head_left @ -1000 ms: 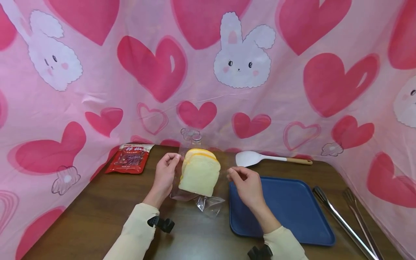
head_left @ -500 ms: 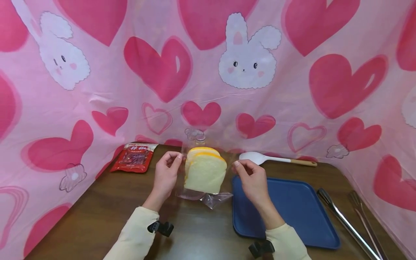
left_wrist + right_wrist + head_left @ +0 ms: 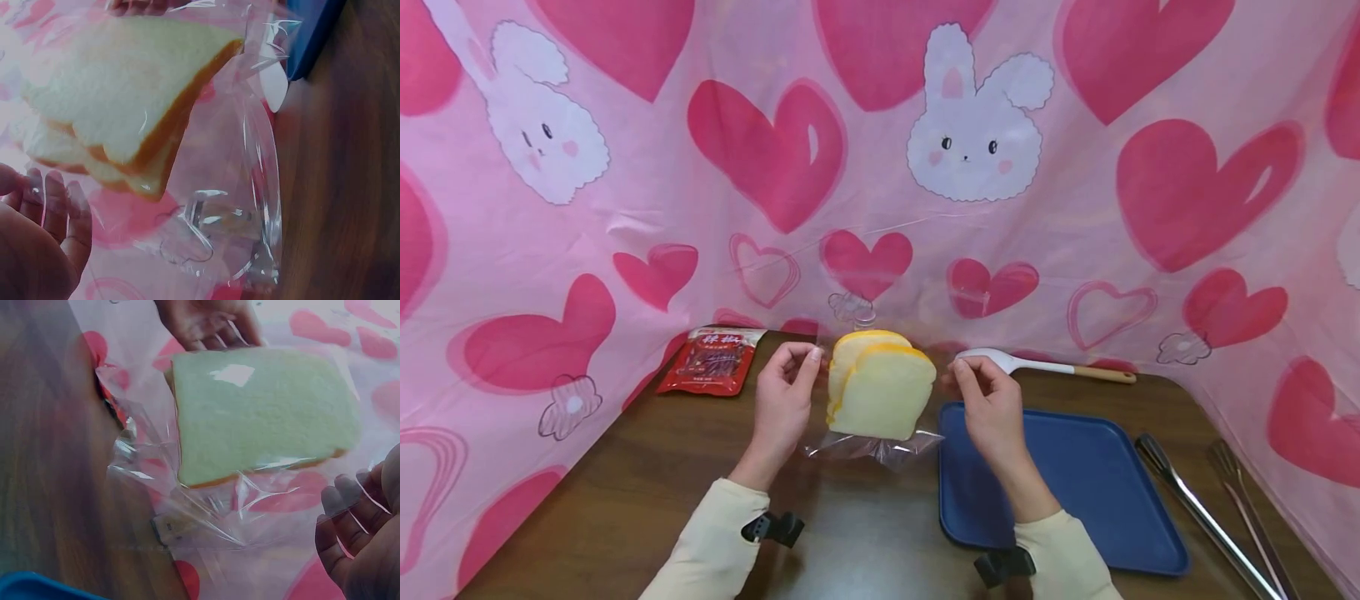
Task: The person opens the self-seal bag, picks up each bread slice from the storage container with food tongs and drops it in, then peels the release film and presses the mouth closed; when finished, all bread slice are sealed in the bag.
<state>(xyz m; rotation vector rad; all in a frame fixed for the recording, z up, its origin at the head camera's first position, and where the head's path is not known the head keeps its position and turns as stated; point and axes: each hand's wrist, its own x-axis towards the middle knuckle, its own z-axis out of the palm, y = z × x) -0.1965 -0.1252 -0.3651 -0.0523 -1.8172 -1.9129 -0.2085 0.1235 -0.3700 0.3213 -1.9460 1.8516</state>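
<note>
Two slices of bread (image 3: 891, 392) with orange-yellow crusts overlap inside a clear plastic bag (image 3: 880, 450), raised above the table. My left hand (image 3: 784, 400) pinches the bag's left edge between thumb and fingers. On the opposite side, my right hand (image 3: 996, 417) pinches the right edge near its top. Through the film, the left wrist view shows the slices (image 3: 125, 94) lying askew, the rear one peeking out. In the right wrist view the front slice (image 3: 262, 412) hides most of the other, and crumpled film (image 3: 144, 462) trails from the bread's lower end.
A blue tray (image 3: 1075, 492) lies at right, partly under my right arm. Metal tongs (image 3: 1210, 508) lie beyond it. Behind stands a white turner with a wooden handle (image 3: 1037, 366). A red packet (image 3: 711, 362) is at back left. A bottle top (image 3: 865, 319) shows behind the bag.
The bag with the bread has risen slightly and the two slices have slid further apart sideways. My right hand has moved a little up and to the right; my left keeps its pinch.
</note>
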